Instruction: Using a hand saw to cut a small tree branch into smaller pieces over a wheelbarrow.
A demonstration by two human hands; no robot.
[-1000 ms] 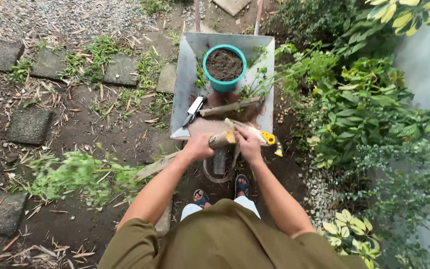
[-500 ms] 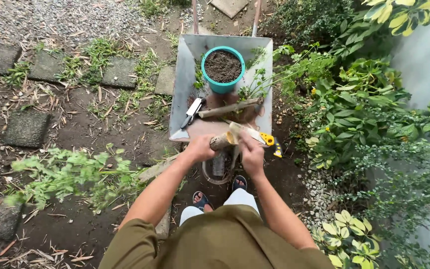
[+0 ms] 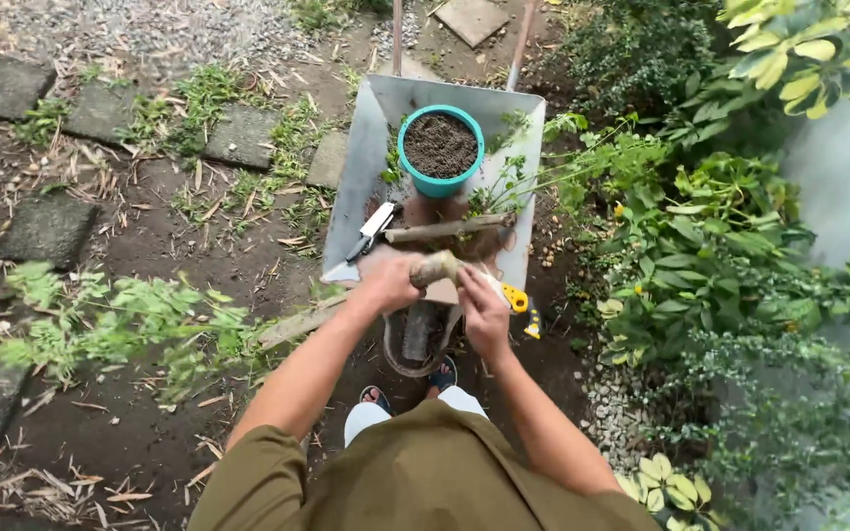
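Note:
My left hand (image 3: 389,283) grips a thick cut branch (image 3: 434,267) near its sawn end, over the front edge of a grey wheelbarrow (image 3: 354,187). The branch runs down and left to its leafy green end (image 3: 125,324) above the soil. Just right of it, my right hand (image 3: 485,315) holds a small hand saw with a yellow handle (image 3: 514,295), its pale blade lying against the branch end. Both hands are close together.
In the wheelbarrow stand a teal pot of soil (image 3: 440,147), a loose stick (image 3: 450,229), a black-and-white hand tool (image 3: 371,231) and some greenery. Dense shrubs (image 3: 710,256) crowd the right. Stone pavers (image 3: 49,228) and dry litter lie on the bare soil at left.
The leafy end of the branch has swung and shifted slightly over the soil. Both hands have stayed on the branch and saw at the wheelbarrow's front edge.

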